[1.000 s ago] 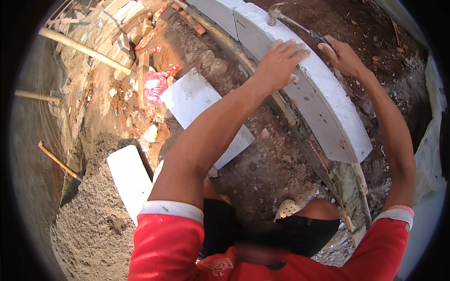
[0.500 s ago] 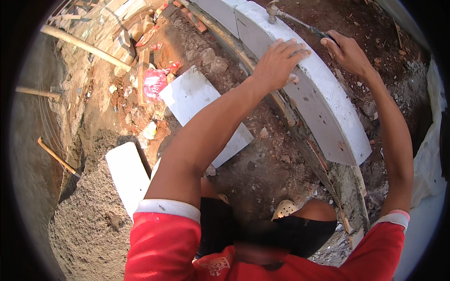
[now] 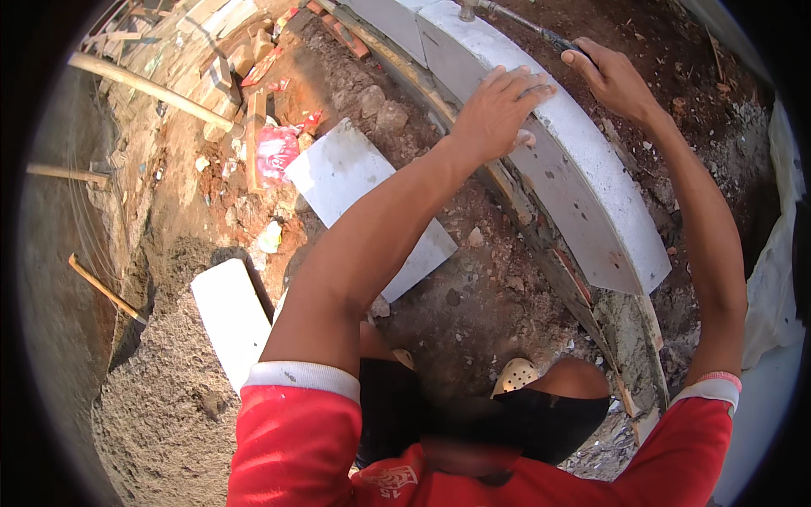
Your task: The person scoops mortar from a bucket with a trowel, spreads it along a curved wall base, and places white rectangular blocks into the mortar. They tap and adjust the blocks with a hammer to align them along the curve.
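A pale grey-white lightweight block point(image 3: 583, 190) stands in a row along a low wall, its narrow top face up. My left hand point(image 3: 500, 110) lies over the block's top edge with the fingers stretched out, the thumb against its near side. Beyond the wall, my right hand point(image 3: 612, 80) is closed round the dark grip of a hammer point(image 3: 517, 19). The hammer's metal head is down at the block row's top, ahead of my left hand; the picture cannot settle whether it touches. Another block point(image 3: 389, 25) adjoins farther along the row.
A white slab point(image 3: 351, 173) and a narrower white piece point(image 3: 230, 313) lie left of the wall. Rough mortar or sand point(image 3: 160, 406) is heaped at lower left. A wooden pole point(image 3: 152, 93), bricks point(image 3: 342, 35) and a pink bag point(image 3: 274, 152) lie farther off. Plastic sheeting point(image 3: 773, 253) hangs at right.
The hammer has shifted up and left along the block row, its head now at the picture's top edge. My right hand moved slightly the same way; my left hand has barely moved.
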### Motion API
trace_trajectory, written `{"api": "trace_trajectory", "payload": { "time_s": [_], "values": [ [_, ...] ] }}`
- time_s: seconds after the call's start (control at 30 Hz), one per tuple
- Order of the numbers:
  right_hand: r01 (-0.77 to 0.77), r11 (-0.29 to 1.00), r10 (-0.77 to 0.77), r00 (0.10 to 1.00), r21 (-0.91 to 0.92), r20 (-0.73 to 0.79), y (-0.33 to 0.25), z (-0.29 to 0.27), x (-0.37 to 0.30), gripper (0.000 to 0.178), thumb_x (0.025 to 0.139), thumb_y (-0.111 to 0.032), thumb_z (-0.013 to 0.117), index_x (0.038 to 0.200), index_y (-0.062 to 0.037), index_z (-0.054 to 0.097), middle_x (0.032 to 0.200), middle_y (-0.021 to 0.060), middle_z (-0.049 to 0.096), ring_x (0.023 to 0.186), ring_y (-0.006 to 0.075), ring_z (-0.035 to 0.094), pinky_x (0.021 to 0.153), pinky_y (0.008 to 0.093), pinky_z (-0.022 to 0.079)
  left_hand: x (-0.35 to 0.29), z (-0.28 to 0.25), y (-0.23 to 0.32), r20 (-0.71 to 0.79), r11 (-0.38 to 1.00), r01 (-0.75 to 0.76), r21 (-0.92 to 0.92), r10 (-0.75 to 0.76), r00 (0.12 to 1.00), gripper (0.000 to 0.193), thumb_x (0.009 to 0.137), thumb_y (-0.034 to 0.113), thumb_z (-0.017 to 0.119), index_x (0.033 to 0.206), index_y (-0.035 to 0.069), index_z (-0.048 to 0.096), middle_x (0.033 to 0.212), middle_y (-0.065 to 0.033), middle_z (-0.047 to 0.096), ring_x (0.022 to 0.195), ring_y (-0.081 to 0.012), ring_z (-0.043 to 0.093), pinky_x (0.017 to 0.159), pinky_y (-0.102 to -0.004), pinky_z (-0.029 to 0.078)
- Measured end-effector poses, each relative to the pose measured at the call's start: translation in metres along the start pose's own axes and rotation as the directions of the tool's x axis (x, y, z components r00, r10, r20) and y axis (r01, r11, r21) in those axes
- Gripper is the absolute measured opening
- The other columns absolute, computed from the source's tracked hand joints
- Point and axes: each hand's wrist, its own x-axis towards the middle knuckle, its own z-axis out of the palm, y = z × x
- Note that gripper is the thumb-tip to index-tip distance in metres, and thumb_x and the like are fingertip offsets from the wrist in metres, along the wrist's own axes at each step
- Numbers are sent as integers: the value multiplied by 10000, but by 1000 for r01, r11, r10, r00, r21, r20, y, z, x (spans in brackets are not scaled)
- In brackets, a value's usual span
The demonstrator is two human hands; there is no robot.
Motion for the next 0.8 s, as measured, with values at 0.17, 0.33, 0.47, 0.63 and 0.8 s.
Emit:
{"api": "trace_trajectory", "payload": {
  "time_s": [0.17,0.33,0.47,0.63,0.8],
  "values": [
    [-1,981,56,958,192,-283,-5,0,5,358,1111,-395,543,1083,-43,606,735,134,551,671,233,530,645,407,444,-3,4,-3,-30,1000,-2,-4,2,1000,820,748,217,888,1488,169,541,1540,-62,536,1481,-331,429,1249,-530,296],
    [-43,999,44,997,-18,57,5,25,7,385,1108,-402,535,1107,-24,608,778,218,576,705,411,533,679,461,465,-1,0,-2,1,1000,18,-10,-18,1000,829,739,215,896,1486,170,540,1537,-64,536,1478,-328,433,1248,-528,300],
    [-3,1000,4,999,13,-54,9,14,17,421,1102,-441,533,1178,-39,630,808,226,616,718,404,584,697,477,476,1,-3,-1,-14,1000,-3,24,3,1000,832,742,216,896,1491,167,535,1539,-68,532,1475,-322,437,1250,-521,303],
    [-72,992,107,927,107,-360,-4,10,52,362,1088,-381,534,1197,-52,639,878,255,655,804,415,643,740,478,500,0,-2,-1,18,1000,7,28,-8,1000,816,773,243,881,1503,170,525,1549,-67,522,1482,-315,429,1260,-508,294],
    [76,997,-80,983,-33,-168,0,54,72,460,1098,-468,521,1236,-45,636,907,263,663,821,423,642,751,492,494,2,-4,0,95,990,9,139,-22,995,831,820,356,862,1541,179,489,1574,-52,485,1509,-292,383,1284,-478,243]
  ]
}}
